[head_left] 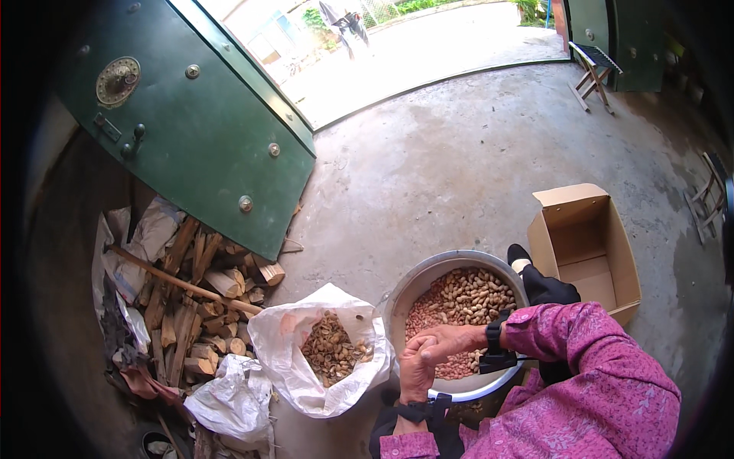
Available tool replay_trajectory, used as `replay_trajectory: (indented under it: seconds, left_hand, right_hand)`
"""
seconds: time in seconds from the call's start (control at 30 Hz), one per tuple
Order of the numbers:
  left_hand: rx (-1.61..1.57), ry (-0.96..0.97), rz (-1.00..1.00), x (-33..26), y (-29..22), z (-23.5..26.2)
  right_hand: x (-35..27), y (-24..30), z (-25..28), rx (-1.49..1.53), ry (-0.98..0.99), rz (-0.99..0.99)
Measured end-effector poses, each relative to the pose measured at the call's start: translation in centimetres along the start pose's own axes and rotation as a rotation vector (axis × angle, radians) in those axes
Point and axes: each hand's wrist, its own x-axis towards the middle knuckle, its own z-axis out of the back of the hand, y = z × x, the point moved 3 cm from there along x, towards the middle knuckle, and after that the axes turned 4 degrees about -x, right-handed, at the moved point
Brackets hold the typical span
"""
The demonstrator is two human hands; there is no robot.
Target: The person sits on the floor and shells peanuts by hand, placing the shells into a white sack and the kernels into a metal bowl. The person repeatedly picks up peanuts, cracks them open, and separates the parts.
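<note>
apparently, the left hand (417,375) and right hand (451,342) press together over the round basin (468,397); i cannot tell what they grip. peanuts (478,294) lie inside it, beside a white sack (275,336).

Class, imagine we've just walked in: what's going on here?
A person holds the left hand and right hand together over a round basin; anything between them is hidden. Pinkish kernels and unshelled peanuts lie in the basin. An open white sack to its left holds brown shells.
</note>
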Motion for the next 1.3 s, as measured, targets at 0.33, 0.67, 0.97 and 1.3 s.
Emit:
replay_trajectory:
  seconds: [0.33,0.67,0.97,1.3]
  left_hand:
    - [0.073,-0.053,-0.005,-0.2,-0.2,-0.2]
    - [0.108,-0.022,-0.057,-0.2,-0.2,-0.5]
    - [0.132,-0.001,-0.066,-0.6,-0.5,-1.2]
    - [0.163,-0.049,-0.04,-0.8,-0.8,-1.5]
  right_hand:
    - [-0.2,0.3,-0.3,0.031,0.021,-0.018]
    - [0.0,-0.6,-0.2,0.108,0.013,-0.021]
    - [-0.2,0.0,-0.2,0.098,0.047,0.024]
    - [0.0,-0.3,-0.5,0.162,0.115,0.008]
